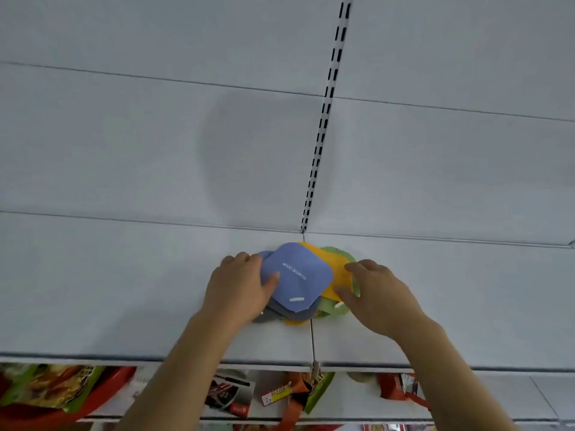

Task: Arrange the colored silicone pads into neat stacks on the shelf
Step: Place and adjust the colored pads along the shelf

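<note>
**Operator:** On the white shelf (124, 290), at its middle seam, how many pads are there?

**Inspector:** Two blue, at least one grey, at least one yellow and at least one green show. The full count cannot be told, since the pads overlap in one loose, fanned pile.

**Operator:** Describe them.

**Inspector:** The top blue pad (298, 275) is a rounded square, lying flat and turned cornerwise. It carries a line of white lettering and a small white oblong tab near its front corner. A second blue pad (264, 255) shows only as a sliver at the left edge. The yellow pad (336, 269) projects to the right from under the top blue one, and a further yellow edge shows at the front. The green pad (340, 255) lies lowest on the right. The grey pad (280, 312) projects at the front left.

**Operator:** State of each grip?

**Inspector:** The left hand (239, 290) clasps the pile's left edge, thumb pressed on the top blue pad, fingers curled around the side. The right hand (376, 293) has fingers curved and spread, fingertips on the yellow pad, thumb at the green edge.

**Operator:** Anything obscured?

**Inspector:** Lower pads are mostly covered. The lettering is too blurred to read reliably. Packaged goods (230, 396) on the lower shelf are blurred and cut off.
</note>
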`<action>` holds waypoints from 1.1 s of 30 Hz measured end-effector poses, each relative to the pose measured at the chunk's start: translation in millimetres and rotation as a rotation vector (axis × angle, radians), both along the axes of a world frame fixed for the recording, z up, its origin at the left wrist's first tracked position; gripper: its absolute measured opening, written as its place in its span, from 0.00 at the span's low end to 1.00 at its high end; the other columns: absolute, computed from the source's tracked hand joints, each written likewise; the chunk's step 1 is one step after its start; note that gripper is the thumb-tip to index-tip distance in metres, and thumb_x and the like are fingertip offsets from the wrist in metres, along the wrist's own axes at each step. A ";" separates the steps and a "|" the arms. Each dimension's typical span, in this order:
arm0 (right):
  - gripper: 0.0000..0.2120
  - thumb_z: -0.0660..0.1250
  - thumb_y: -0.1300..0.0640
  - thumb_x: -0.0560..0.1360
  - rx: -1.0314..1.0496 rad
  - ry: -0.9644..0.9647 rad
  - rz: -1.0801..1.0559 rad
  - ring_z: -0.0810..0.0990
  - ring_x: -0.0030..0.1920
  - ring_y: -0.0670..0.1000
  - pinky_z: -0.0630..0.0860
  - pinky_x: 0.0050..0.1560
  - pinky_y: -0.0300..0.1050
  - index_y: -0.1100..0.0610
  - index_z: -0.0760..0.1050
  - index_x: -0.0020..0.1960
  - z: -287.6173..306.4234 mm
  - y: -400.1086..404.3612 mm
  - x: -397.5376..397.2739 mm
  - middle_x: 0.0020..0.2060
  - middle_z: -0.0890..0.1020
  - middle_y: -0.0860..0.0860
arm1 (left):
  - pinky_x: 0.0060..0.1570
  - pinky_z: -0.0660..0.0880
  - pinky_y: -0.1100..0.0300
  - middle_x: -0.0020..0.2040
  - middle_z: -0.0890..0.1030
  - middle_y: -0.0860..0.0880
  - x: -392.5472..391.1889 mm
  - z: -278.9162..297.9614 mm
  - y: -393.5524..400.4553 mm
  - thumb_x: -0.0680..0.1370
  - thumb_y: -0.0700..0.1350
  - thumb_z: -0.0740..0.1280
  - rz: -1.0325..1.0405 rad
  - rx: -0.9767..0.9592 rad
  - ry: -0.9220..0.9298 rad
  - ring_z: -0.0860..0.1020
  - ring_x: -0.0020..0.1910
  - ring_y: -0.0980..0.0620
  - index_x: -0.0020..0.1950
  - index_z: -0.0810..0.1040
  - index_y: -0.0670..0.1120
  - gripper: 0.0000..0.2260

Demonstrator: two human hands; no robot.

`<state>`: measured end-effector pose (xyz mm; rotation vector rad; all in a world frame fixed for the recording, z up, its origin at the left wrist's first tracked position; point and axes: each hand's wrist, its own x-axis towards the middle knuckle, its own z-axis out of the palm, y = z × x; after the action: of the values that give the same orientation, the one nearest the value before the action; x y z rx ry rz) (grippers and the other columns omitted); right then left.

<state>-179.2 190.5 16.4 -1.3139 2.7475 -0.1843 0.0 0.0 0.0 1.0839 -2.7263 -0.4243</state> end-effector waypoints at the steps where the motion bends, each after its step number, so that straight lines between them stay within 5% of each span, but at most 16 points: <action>1: 0.24 0.58 0.37 0.80 0.002 -0.013 -0.002 0.73 0.66 0.55 0.77 0.57 0.51 0.49 0.70 0.70 -3.2 -2.8 -1.7 0.66 0.75 0.48 | 0.57 0.75 0.50 0.59 0.78 0.48 -3.2 -3.0 -1.6 0.82 0.64 0.60 -0.005 -0.016 -0.039 0.75 0.59 0.44 0.66 0.77 0.49 0.23; 6: 0.23 0.55 0.35 0.80 0.023 -0.092 -0.031 0.74 0.63 0.56 0.76 0.56 0.51 0.50 0.72 0.65 -10.3 -14.7 -12.5 0.63 0.77 0.48 | 0.56 0.73 0.52 0.57 0.76 0.49 -13.0 -5.4 -11.8 0.78 0.71 0.61 -0.003 0.047 -0.061 0.73 0.58 0.46 0.61 0.76 0.49 0.27; 11: 0.32 0.63 0.37 0.78 -0.116 -0.197 -0.056 0.72 0.70 0.55 0.72 0.66 0.50 0.49 0.64 0.78 -11.0 -16.1 -18.4 0.71 0.73 0.49 | 0.42 0.68 0.53 0.44 0.74 0.51 -14.7 5.0 -9.6 0.75 0.58 0.72 0.074 0.134 0.156 0.73 0.47 0.46 0.47 0.68 0.48 0.18; 17: 0.32 0.70 0.45 0.75 -0.338 -0.307 -0.176 0.76 0.53 0.48 0.72 0.52 0.41 0.46 0.66 0.76 -9.4 -25.4 -19.0 0.56 0.76 0.45 | 0.35 0.66 0.52 0.35 0.73 0.51 -16.2 9.6 -4.1 0.81 0.47 0.68 0.032 0.166 0.224 0.71 0.35 0.46 0.43 0.64 0.49 0.13; 21: 0.06 0.70 0.48 0.73 -0.259 -0.268 -0.158 0.76 0.43 0.50 0.65 0.37 0.37 0.46 0.77 0.49 -7.1 -30.7 -23.7 0.43 0.74 0.46 | 0.34 0.68 0.54 0.33 0.74 0.51 -9.8 12.6 -10.4 0.80 0.47 0.69 0.099 0.275 0.335 0.72 0.33 0.48 0.44 0.67 0.49 0.12; 26: 0.10 0.68 0.49 0.77 -0.315 -0.226 -0.141 0.73 0.37 0.47 0.63 0.32 0.39 0.48 0.68 0.42 -9.3 -30.7 -26.0 0.37 0.75 0.46 | 0.40 0.73 0.55 0.44 0.81 0.54 2.6 13.1 -23.5 0.81 0.48 0.68 0.204 0.340 0.371 0.79 0.43 0.51 0.53 0.73 0.52 0.05; 30: 0.06 0.64 0.51 0.81 -0.452 -0.271 -0.167 0.75 0.35 0.46 0.66 0.31 0.41 0.52 0.69 0.48 -9.7 -27.8 -24.5 0.34 0.76 0.47 | 0.44 0.79 0.50 0.46 0.83 0.54 8.6 12.6 -24.9 0.82 0.48 0.64 0.184 0.391 0.348 0.82 0.44 0.47 0.52 0.78 0.56 0.04; 33: 0.08 0.63 0.50 0.82 -0.593 -0.376 -0.214 0.78 0.39 0.43 0.73 0.35 0.41 0.48 0.70 0.60 -9.7 -24.5 -17.1 0.39 0.77 0.42 | 0.29 0.77 0.55 0.41 0.82 0.48 4.2 15.0 -13.5 0.84 0.47 0.62 0.164 0.499 0.399 0.82 0.32 0.47 0.51 0.76 0.55 0.05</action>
<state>-196.3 166.0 6.7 -0.9271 2.5746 -1.2010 4.2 -13.5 15.0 1.1617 -2.2117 -1.1933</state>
